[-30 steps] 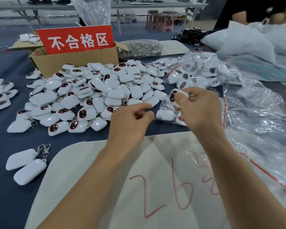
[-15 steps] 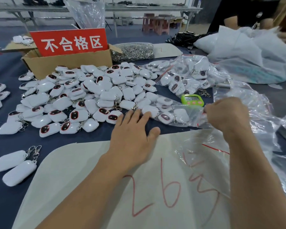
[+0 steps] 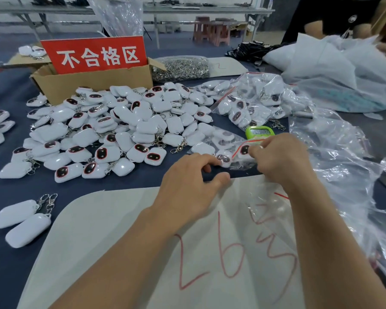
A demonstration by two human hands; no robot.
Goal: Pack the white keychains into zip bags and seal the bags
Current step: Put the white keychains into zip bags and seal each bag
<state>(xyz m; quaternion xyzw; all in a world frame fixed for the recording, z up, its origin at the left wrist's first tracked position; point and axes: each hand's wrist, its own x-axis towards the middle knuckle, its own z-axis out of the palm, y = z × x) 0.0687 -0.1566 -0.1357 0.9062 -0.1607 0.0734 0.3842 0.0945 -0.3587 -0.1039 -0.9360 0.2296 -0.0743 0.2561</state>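
Small clear zip bag with red seal strip (image 3: 221, 144) lies on dark blue bench (image 3: 132, 186) just in front of green digital timer (image 3: 257, 132), with white oval keychains (image 3: 203, 148) inside. Right hand (image 3: 281, 161): fingers pinched together on the seal strip beside the timer. Left hand (image 3: 192, 181): fingers curled, tips on the bag's end left of the timer, thumb apart; can't tell if it grips. Loose white keychain pile (image 3: 120, 130) sits farther left of the timer.

Both hands (image 3: 187, 181) (image 3: 281, 161) hold a filled zip bag (image 3: 218, 141) — loose keychains (image 3: 120, 130) behind.
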